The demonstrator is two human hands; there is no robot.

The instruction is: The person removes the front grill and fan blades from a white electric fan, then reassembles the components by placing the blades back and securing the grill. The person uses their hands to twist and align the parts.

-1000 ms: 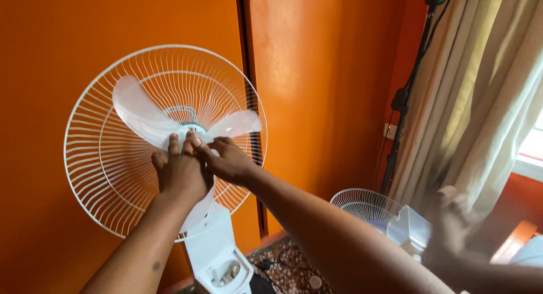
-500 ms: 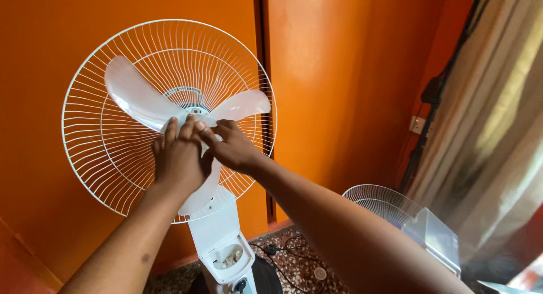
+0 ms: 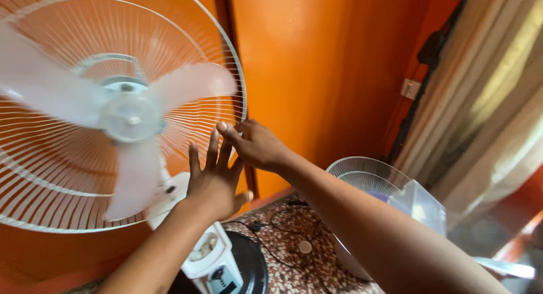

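A white stand fan with three pale blades (image 3: 130,121) stands against the orange wall, its rear wire guard (image 3: 68,175) in place and no front guard on it. The blades look blurred. My left hand (image 3: 215,178) is open, fingers spread, just right of the lower blade and holding nothing. My right hand (image 3: 257,144) hovers beside it near the guard's right rim, fingers loosely curled and empty. Both hands are off the hub.
The fan's white control column (image 3: 218,260) and black round base (image 3: 251,266) stand on a patterned floor with a black cable (image 3: 277,226). A second wire guard (image 3: 367,178) leans by a clear piece at right. Pale curtains (image 3: 492,113) hang at far right.
Both hands have let go of the fan hub and drawn back down and to the right. The view has moved closer to the fan, and the blades now look blurred.
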